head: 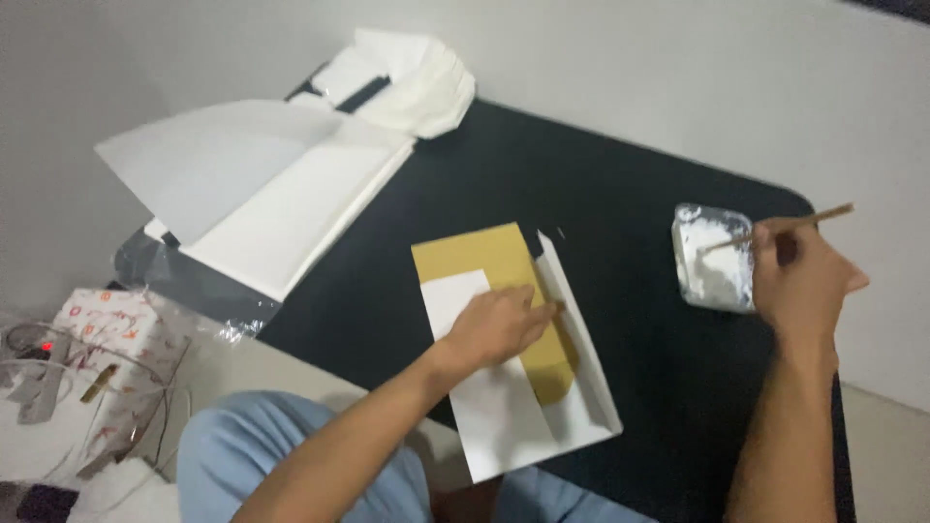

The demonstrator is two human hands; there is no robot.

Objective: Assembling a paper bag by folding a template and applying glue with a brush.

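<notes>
Fingers (523, 308) of the left hand (494, 329) are pressed flat and together on the brown card (484, 257) over white paper (504, 426), mid-table; the card is best kept pinned; the right hand (799, 281) pinches a stick (775, 230), dipped in the paste tub (714, 257); little paste should be loaded.

A black desk (620, 184) carries white sheets (281, 194) at its far left, folded white paper (417, 82) at the far corner, a brown-and-white card piece (513, 387) near the front, and a small paste tub (715, 260) at right.
</notes>
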